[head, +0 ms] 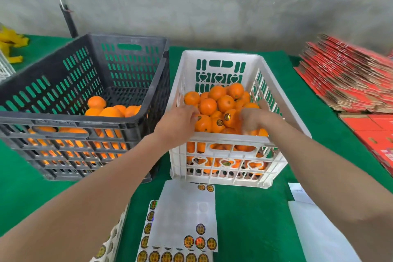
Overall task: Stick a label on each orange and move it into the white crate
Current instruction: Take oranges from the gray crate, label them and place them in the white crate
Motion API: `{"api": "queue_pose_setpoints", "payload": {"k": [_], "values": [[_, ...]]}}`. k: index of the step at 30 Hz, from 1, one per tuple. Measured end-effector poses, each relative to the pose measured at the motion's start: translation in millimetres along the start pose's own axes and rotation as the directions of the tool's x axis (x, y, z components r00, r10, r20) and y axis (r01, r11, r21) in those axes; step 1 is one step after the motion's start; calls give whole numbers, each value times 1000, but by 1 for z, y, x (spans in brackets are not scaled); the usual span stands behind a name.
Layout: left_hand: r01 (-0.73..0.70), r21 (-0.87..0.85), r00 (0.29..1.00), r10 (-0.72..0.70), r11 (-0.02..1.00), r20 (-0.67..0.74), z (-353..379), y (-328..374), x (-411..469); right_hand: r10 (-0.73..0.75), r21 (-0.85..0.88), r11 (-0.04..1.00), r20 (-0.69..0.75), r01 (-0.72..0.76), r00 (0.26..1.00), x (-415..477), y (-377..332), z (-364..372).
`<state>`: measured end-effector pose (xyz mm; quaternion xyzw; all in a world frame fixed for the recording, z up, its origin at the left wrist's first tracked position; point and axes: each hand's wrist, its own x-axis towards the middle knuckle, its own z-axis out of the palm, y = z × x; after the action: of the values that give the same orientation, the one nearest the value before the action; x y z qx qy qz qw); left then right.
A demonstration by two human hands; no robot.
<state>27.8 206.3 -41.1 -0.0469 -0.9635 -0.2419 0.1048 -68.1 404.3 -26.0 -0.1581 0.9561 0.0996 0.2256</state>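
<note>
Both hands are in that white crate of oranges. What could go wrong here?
The oranges are heaped in the white crate; the left hand and right hand among them might rub off a label. The forearms cross above the sticker sheets, so pulling back carelessly could drag those off the table.

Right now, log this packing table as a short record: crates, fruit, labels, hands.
white crate: beside the black crate, piled with oranges
labelled oranges: a few near the front show round stickers
black crate: shallow layer of unlabelled oranges
left hand: inside white crate, fingers on a front orange; grip unclear
right hand: inside white crate, fingers curled among oranges; grip unclear
label sheets: flat on green table cover before the white crate, partly used
flattened red cartons: stacked at right
</note>
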Motion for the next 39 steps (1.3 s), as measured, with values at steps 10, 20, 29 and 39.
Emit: {"api": "queue_pose_setpoints", "payload": {"k": [10, 20, 29, 39], "values": [[-196, -26, 981, 196, 980, -18, -32, 17, -28, 72, -46, 995, -204, -83, 976, -1, -2, -6], [257, 185, 966, -253, 949, -42, -155, -112, 16, -300, 211, 641, -816, 738, 494, -41, -208, -54], [179, 432, 548, -454, 884, 702, -109, -157, 41, -222, 327, 721, -727, 611, 650, -15, -226, -44], [375, -612, 892, -91, 696, 444, -169, -164, 22, -145, 450, 530, -787, 718, 600, -18, -220, -38]]}}
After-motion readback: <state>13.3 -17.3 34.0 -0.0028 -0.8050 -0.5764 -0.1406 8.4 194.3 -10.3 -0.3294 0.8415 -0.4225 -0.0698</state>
